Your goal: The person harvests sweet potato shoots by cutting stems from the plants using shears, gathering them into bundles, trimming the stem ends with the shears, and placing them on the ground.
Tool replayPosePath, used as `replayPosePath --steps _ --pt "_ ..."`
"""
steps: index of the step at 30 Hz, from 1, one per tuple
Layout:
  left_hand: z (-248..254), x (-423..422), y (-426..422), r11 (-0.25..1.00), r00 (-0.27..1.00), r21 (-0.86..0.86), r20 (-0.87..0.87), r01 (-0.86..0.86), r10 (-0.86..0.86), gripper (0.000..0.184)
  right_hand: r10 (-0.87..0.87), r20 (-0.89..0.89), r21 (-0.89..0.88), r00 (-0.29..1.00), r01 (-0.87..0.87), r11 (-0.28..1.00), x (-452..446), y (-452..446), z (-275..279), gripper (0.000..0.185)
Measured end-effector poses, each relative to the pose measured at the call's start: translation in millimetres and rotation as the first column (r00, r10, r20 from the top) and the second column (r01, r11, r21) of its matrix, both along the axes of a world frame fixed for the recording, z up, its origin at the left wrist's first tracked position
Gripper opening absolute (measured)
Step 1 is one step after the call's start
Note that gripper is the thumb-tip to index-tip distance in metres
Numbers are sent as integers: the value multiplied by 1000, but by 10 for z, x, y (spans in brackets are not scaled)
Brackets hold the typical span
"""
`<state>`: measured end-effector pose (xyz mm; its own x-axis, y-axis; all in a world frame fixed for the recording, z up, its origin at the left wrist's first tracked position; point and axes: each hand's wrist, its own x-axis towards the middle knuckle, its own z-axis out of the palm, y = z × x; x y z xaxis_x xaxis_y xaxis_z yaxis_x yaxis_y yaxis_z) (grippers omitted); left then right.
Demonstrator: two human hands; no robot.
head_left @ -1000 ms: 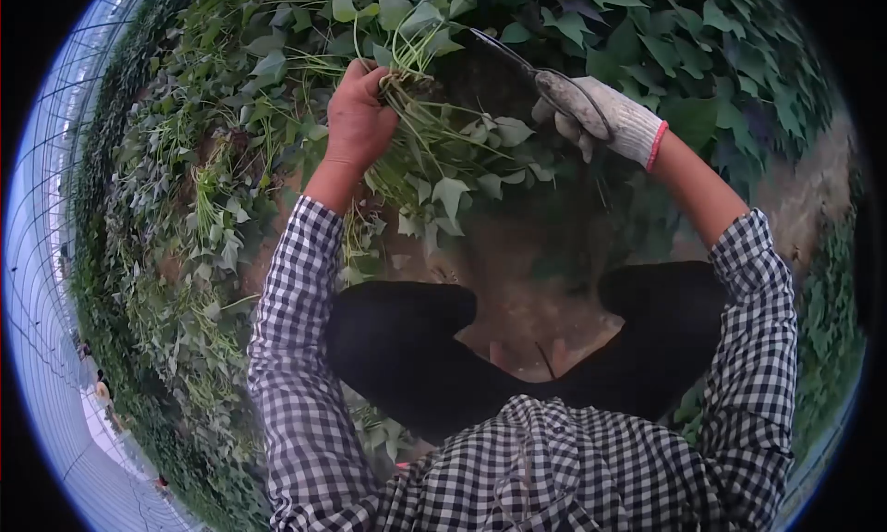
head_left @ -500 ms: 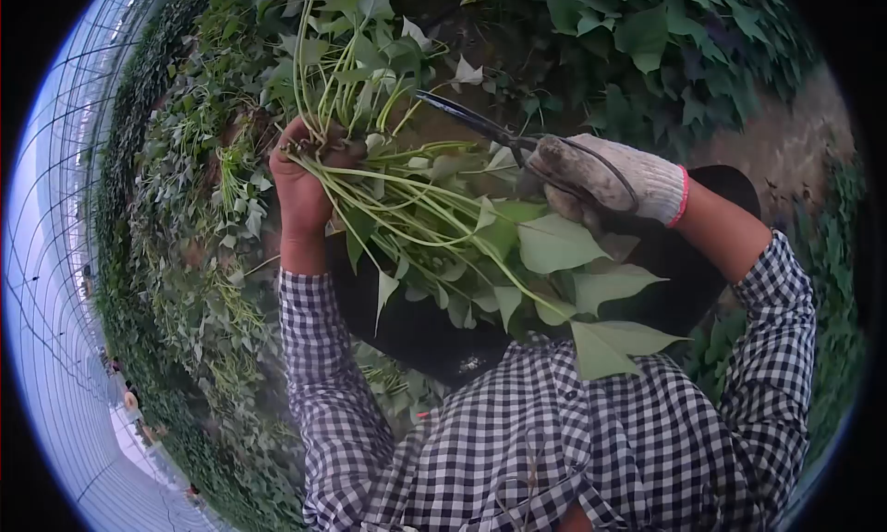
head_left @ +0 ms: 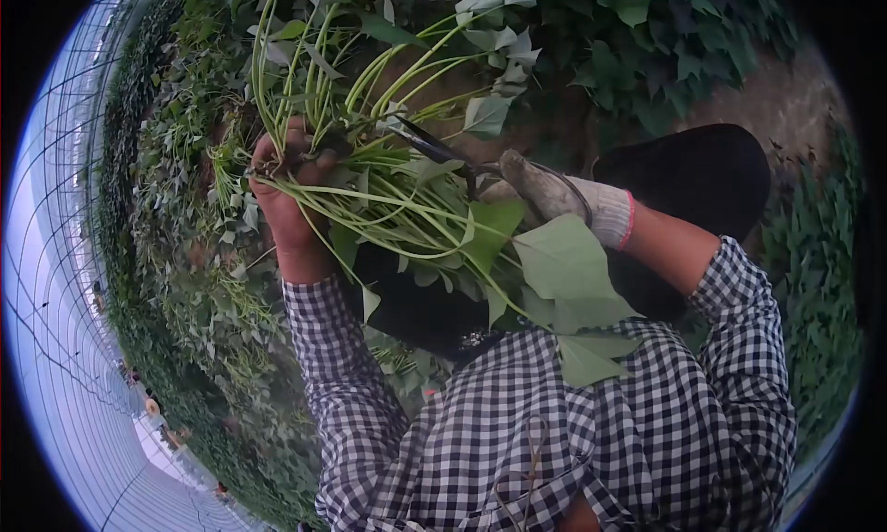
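My bare left hand (head_left: 291, 176) is closed around a bunch of leafy vine stems (head_left: 397, 199), with long pale green stalks fanning up and to the right. Broad green leaves (head_left: 568, 259) hang from the bunch in front of my checked shirt. A dirty white knitted glove with a pink cuff covers my right hand (head_left: 554, 195), which is wrapped around the handles of dark scissors (head_left: 439, 148). The scissor blades point up and left among the stems, close to my left hand. Whether the blades touch a stem I cannot tell.
Dense leafy plants (head_left: 684, 42) grow at the upper right beside bare soil (head_left: 758, 97). Loose vines and leaves (head_left: 203, 227) cover the ground on the left. A netted greenhouse wall (head_left: 55, 282) curves along the far left, with small distant figures near its base.
My right hand and the scissors have moved left and slightly down, bringing the blades in among the stems. The left hand has shifted a little left, and the upper stalks have spread to the right.
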<state>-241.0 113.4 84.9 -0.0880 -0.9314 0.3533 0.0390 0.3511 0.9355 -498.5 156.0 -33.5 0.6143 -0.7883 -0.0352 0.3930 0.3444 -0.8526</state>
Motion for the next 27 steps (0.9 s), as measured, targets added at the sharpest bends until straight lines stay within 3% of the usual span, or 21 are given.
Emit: replayPosePath --steps 1,4,5,7,8,11,14,16,18,20,21,23,24,27 --pt "4 -41 -3 1000 999 -25 36 2 -1 34 -21 55 17 998 20 1000 46 -7 -55 71" --pt "-31 -32 -74 983 961 73 -235 168 -147 35 -42 175 70 984 30 997 111 -19 -130 73" --pt "-35 -28 -95 980 978 82 -126 178 -167 36 -5 237 111 971 -22 994 91 -17 -78 73" --pt "-48 -95 -71 987 983 66 -121 148 -139 36 132 405 192 905 -226 955 31 24 86 74" --pt "-35 -149 -61 989 985 58 -119 133 -126 36 74 399 268 914 -193 944 60 46 93 70" --pt "17 -303 -74 992 991 89 -101 91 -82 35 -58 358 325 932 -66 944 127 37 -61 60" --pt "48 -371 -34 987 994 131 -71 97 -88 32 -63 249 85 966 43 995 123 -23 -256 54" --pt "75 -444 -7 983 991 142 -86 113 -101 30 18 67 -22 998 -16 1000 -32 -75 -7 52" --pt "39 -401 -58 991 999 125 11 48 -50 29 36 -53 -51 998 -38 998 -74 -90 -63 51" --pt "-1 -356 -77 975 998 216 21 49 -55 29 74 -129 182 989 -50 982 -109 -107 -201 51" --pt "-32 -337 -92 964 999 265 28 27 -36 29 104 -138 416 985 -38 908 -124 -129 -314 51" --pt "-35 -284 -101 945 994 325 90 33 -66 30 1 -224 313 975 71 947 -204 -55 -569 45" --pt "-54 -270 -101 944 993 330 102 28 -66 30 -149 -254 -44 956 143 989 -287 -1 -582 40" --pt "-111 -202 -77 933 990 359 118 32 -80 31 -341 -587 -557 735 -60 828 -553 -113 -320 27"
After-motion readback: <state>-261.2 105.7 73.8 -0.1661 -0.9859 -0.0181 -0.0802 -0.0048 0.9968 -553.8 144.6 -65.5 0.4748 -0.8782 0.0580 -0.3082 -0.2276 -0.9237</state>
